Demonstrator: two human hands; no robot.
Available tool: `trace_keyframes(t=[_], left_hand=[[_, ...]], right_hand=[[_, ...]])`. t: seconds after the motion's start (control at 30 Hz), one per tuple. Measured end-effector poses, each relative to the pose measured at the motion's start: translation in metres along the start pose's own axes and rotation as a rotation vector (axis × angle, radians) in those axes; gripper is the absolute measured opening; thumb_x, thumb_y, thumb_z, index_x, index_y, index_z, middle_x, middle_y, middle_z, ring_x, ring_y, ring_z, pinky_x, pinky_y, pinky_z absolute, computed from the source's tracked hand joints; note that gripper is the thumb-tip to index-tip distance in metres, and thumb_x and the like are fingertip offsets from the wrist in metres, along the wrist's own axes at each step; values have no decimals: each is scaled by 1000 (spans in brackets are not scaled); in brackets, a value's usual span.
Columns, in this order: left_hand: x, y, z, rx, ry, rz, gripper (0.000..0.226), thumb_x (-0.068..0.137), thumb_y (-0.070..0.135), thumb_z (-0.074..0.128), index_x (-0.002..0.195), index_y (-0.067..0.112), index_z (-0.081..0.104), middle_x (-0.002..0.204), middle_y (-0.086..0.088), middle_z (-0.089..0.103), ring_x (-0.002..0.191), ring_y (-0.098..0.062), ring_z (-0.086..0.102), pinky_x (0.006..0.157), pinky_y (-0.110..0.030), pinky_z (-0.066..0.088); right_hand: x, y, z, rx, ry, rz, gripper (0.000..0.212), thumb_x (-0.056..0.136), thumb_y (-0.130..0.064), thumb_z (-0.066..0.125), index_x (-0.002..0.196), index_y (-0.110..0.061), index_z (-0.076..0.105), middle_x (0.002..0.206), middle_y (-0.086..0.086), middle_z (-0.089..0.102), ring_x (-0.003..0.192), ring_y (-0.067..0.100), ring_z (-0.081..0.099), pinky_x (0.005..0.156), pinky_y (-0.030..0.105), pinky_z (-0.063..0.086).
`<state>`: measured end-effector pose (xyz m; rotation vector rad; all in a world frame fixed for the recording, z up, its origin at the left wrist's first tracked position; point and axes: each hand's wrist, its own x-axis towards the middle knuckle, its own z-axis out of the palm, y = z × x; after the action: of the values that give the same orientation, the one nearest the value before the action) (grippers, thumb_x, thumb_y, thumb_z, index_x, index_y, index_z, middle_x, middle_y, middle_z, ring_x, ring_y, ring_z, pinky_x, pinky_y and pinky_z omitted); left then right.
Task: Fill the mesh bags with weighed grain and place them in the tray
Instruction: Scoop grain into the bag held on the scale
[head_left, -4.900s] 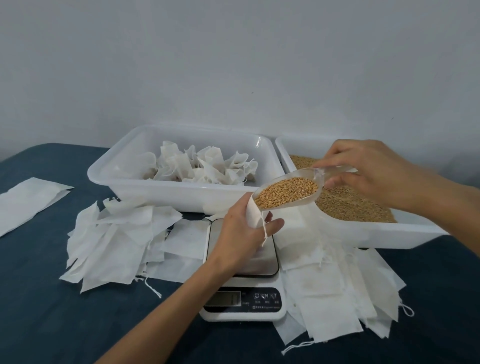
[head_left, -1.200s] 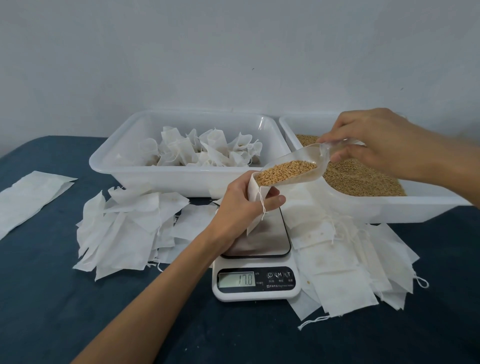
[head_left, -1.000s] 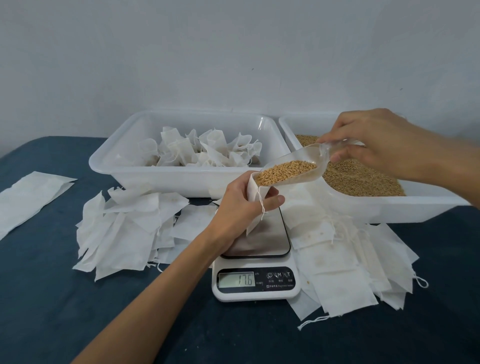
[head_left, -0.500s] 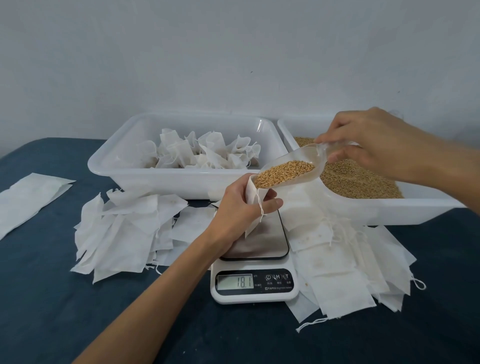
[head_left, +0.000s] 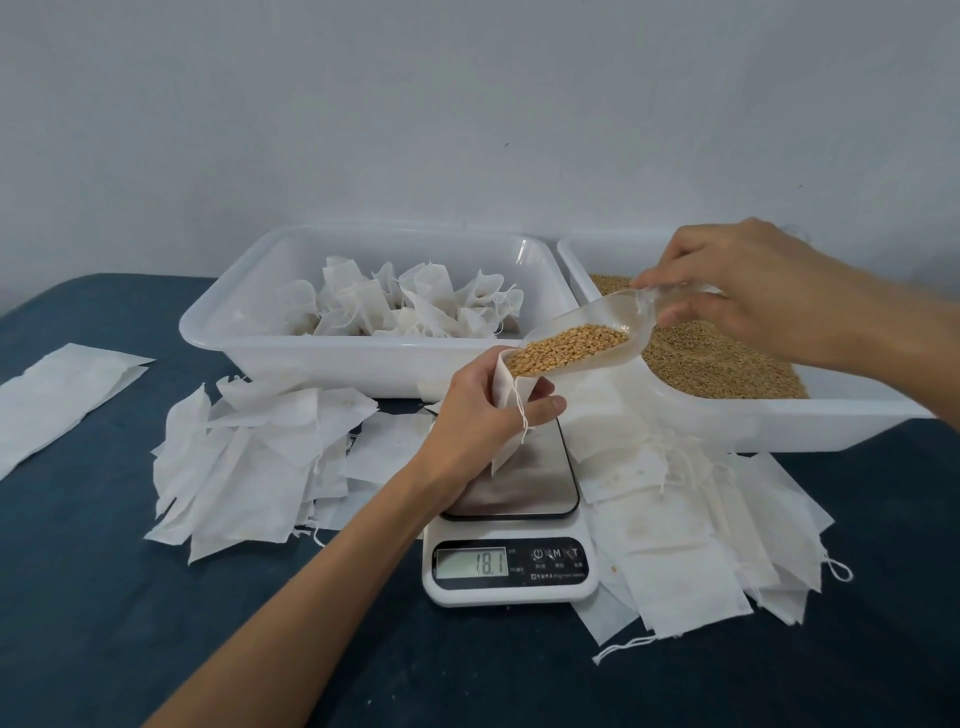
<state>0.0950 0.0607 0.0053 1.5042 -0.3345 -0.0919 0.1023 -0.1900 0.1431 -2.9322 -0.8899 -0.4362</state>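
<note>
A dark blue cloth covers the surface, which runs back to a plain pale wall; two white plastic trays stand side by side at the rear, the left tray holding filled, gathered bags, the right tray holding loose grain; flat empty bags lie in heaps on the left and on the right of a digital scale showing 18.1. The left hand has its fingers curled round an open mesh bag over the scale's platform; the right hand pinches the handle of a clear scoop of grain, its lip tilted at the bag's mouth.
</note>
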Motion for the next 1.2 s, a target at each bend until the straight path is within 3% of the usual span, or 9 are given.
trace_keyframes(t=[0.43,0.53,0.7,0.87,1.03,1.13,1.2], left_hand=[[-1,1,-1,15,8,7,34,87,2,81,118,8,69,95,-1,73,90,-8,69,81,-21,54],[-1,2,-1,-4,3,11,33,87,0,80,118,6,69,95,-1,72,86,-7,68,80,-18,53],[0,2,-2,-18,19,-2,30,88,3,80,116,6,68,95,-5,71,89,-15,65,89,-32,53],[-1,0,-2,-45,26,-16,36,88,4,80,121,9,66,93,-3,71,86,-11,65,80,-23,52],[0,0,-2,-59,28,-15,36,88,2,79,122,7,66,92,-2,71,85,-10,66,81,-21,52],[1,-1,-2,-54,31,-14,36,88,1,79,121,8,66,91,-1,71,84,-10,66,81,-20,51],[0,-1,-2,-47,30,-14,35,89,2,79,120,8,66,90,-1,71,83,-9,66,79,-18,51]], right_hand=[[-3,3,10,70,-45,91,27,91,-25,70,118,-26,73,103,-7,63,100,17,58,88,50,49],[-4,7,16,104,-69,109,23,91,-23,72,114,-23,71,102,-6,63,99,16,58,89,36,46],[-9,16,30,257,-118,194,15,92,-20,71,106,-25,70,105,-11,66,104,1,60,82,8,39],[-18,37,40,417,-100,326,9,92,-21,70,100,-25,69,104,-10,72,100,1,65,81,16,49],[-31,74,50,282,-35,523,15,92,-24,72,101,-18,63,102,-7,67,95,15,62,77,28,43],[-31,95,60,161,-132,711,15,93,-23,71,100,-13,62,100,1,65,91,23,60,77,33,45],[-28,103,67,67,-270,787,17,94,-25,70,94,-9,67,88,3,65,77,20,58,63,30,42]])
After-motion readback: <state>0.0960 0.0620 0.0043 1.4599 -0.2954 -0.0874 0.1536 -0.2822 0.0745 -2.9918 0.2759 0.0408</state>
